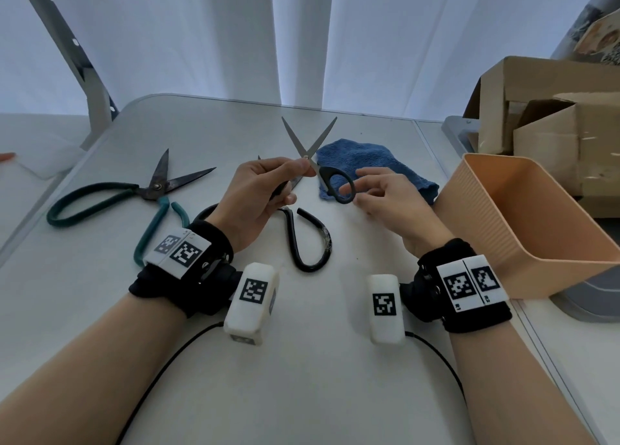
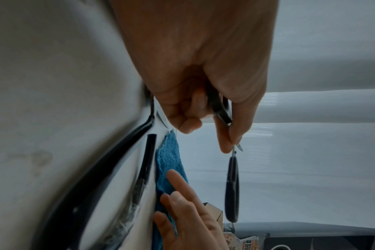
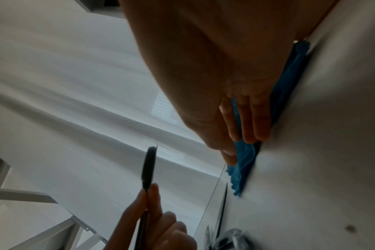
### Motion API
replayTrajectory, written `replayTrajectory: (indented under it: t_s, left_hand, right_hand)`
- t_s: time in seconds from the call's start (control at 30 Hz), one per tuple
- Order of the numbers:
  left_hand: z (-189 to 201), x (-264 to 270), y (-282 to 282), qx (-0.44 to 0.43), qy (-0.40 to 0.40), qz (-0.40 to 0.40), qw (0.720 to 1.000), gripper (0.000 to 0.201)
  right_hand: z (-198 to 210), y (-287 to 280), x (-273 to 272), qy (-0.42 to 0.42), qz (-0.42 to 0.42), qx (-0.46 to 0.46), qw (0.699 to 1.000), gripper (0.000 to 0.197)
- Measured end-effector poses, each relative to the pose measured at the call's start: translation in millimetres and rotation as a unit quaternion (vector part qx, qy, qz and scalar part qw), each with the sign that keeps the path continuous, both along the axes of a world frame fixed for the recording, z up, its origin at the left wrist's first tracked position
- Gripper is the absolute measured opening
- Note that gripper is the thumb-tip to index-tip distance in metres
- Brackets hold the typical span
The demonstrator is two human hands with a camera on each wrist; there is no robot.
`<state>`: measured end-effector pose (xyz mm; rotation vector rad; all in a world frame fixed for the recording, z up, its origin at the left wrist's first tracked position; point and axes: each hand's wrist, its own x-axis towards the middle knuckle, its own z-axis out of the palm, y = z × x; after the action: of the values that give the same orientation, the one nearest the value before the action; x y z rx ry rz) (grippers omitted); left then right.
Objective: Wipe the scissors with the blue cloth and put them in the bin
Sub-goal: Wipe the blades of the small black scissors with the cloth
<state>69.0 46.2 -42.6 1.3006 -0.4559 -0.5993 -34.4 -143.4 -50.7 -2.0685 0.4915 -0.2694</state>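
Note:
Small scissors with black handles are held up above the table, blades spread and pointing away. My left hand pinches them at the pivot, one handle inside the palm; the left wrist view shows the free handle hanging below the left hand. The blue cloth lies crumpled on the table behind. My right hand hovers with relaxed fingers beside the free handle loop, over the cloth's near edge. In the right wrist view its straight fingers reach the cloth. The orange bin stands at the right, tilted.
Green-handled shears lie open at the left. Larger black-handled scissors lie under my left hand. Cardboard boxes are stacked behind the bin. White curtains hang beyond the table's far edge.

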Motion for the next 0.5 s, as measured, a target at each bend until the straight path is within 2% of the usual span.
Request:
replayTrajectory:
  t_s: [0.1, 0.2, 0.3, 0.37, 0.5]
  left_hand:
    - [1, -1, -1, 0.001, -0.002, 0.001, 1.0, 0.017]
    - [2, -2, 0, 0.003, -0.003, 0.0, 1.0, 0.018]
    - [3, -3, 1, 0.006, -0.003, -0.001, 1.0, 0.018]
    - [4, -3, 1, 0.008, -0.006, -0.006, 1.0, 0.018]
    - [4, -4, 2, 0.011, -0.01, -0.022, 1.0, 0.018]
  right_hand:
    - [1, 2, 9, 0.064, 0.067, -0.018, 0.996, 0.029]
    - [-1, 0, 14, 0.063, 0.089, -0.061, 0.992, 0.028]
    - [-2, -3, 11, 0.034, 0.046, -0.055, 0.997, 0.023]
    - [-1, -2, 5, -0.022, -0.009, -0.015, 1.0, 0.019]
    - [7, -4, -9, -0.102, -0.088, 0.051, 0.99, 0.029]
